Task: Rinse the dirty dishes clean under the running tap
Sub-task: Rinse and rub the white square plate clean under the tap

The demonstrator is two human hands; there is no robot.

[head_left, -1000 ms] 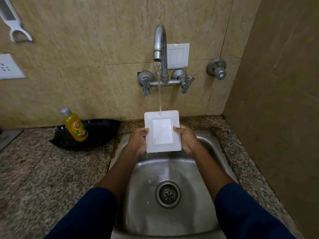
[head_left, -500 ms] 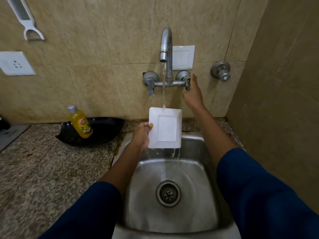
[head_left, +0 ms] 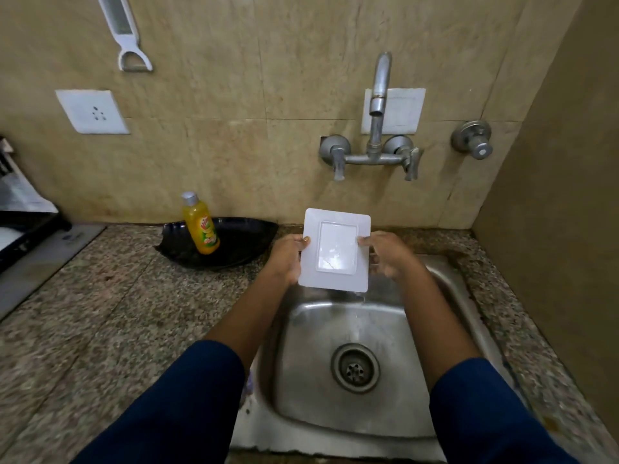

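1 white square plate (head_left: 336, 250) is held upright and slightly tilted over the back edge of 1 steel sink (head_left: 301, 363), its face toward the camera. 2 hands grip it. The left hand (head_left: 284, 256) clasps the plate's left edge and the right hand (head_left: 385, 254), blurred, clasps its right edge. Each thumb lies on the front rim, with the fingers behind. The plate sits between the 2 hands, and water runs off its lower right corner into the basin. On the wall above are 1 tap (head_left: 380, 95) with 2 handles and 1 separate valve (head_left: 472, 139). At the countertop's (head_left: 100, 313) back edge, left of the sink, 1 yellow bottle (head_left: 200, 226) stands in 1 black dish (head_left: 241, 246).
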